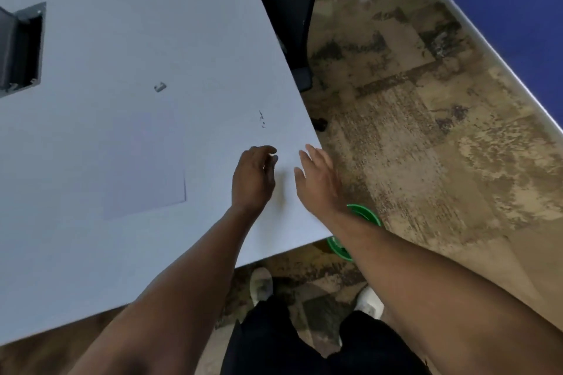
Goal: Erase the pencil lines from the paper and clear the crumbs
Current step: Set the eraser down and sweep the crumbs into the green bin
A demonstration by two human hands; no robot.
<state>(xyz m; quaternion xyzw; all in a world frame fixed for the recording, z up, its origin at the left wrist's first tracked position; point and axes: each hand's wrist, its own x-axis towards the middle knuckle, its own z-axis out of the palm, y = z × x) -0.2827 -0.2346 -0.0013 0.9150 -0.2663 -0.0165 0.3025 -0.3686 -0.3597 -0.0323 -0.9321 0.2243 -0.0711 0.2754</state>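
Observation:
A blank white sheet of paper (143, 161) lies flat on the pale table (106, 24), left of both hands. A small eraser (160, 87) rests beyond the paper's far edge. A few dark crumbs or marks (262, 120) sit on the tabletop just ahead of my hands. My left hand (253, 176) hovers near the table's right edge with fingers curled loosely, holding nothing I can see. My right hand (318, 179) is flat and open beside it, at the table's edge.
A green bin (362, 213) stands on the floor under the table corner, partly hidden by my right forearm. A dark chair (289, 9) stands past the table's right edge. A grey cable hatch (21, 49) is set in the tabletop at far left.

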